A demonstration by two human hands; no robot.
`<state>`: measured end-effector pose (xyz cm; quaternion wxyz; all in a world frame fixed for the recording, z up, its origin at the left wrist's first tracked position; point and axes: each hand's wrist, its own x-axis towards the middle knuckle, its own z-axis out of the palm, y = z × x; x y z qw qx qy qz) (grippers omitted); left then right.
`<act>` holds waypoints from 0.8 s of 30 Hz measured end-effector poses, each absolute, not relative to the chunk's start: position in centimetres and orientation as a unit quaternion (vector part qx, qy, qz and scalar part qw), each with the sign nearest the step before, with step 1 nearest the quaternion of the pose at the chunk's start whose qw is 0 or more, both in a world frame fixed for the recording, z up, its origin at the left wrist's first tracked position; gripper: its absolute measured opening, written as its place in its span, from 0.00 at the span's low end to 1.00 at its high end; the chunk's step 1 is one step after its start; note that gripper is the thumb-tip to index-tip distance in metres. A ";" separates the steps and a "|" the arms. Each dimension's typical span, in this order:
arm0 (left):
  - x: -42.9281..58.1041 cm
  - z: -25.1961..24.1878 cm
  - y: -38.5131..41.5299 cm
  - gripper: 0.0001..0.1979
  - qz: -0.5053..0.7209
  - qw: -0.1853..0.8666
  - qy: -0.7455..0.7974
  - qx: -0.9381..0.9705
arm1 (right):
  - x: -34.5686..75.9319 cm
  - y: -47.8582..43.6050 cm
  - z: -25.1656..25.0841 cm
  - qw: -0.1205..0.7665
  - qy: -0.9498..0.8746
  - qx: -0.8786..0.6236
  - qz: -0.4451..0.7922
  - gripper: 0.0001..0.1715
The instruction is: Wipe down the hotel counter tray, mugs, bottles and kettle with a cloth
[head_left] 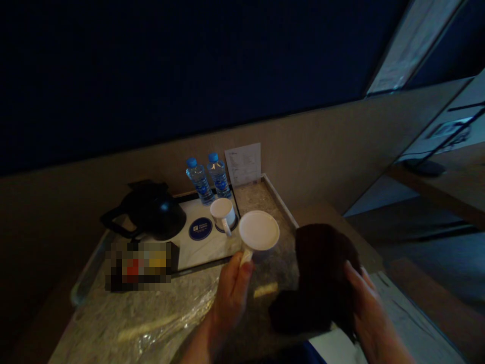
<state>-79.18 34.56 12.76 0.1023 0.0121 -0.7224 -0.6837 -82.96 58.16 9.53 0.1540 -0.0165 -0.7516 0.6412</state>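
By its handle, my left hand (pixel 231 288) grips a white mug (pixel 259 231), held above the stone-patterned counter with its round top towards me. To the right, my right hand (pixel 366 298) is closed on a dark brown cloth (pixel 322 278) that hangs in loose folds. The cloth and mug are apart. Behind the held mug, a second white mug (pixel 222 211) stands on a dark round coaster on the tray (pixel 189 253). Beside it lies a blue round coaster (pixel 200 228) with white print.
Two blue-capped water bottles (pixel 200 182) stand at the back beside a printed card (pixel 244 164). A black kettle (pixel 155 215) occupies the tray's left, behind a dark box (pixel 174 258) with blurred contents. Crinkled clear plastic (pixel 182 313) lies in front. A raised edge (pixel 280 199) borders the counter's right.
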 end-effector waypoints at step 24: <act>-77.4 9.7 27.0 0.22 -0.736 0.264 -0.609 0.129 | -87.9 58.7 5.8 0.161 -0.907 0.241 0.306 0.23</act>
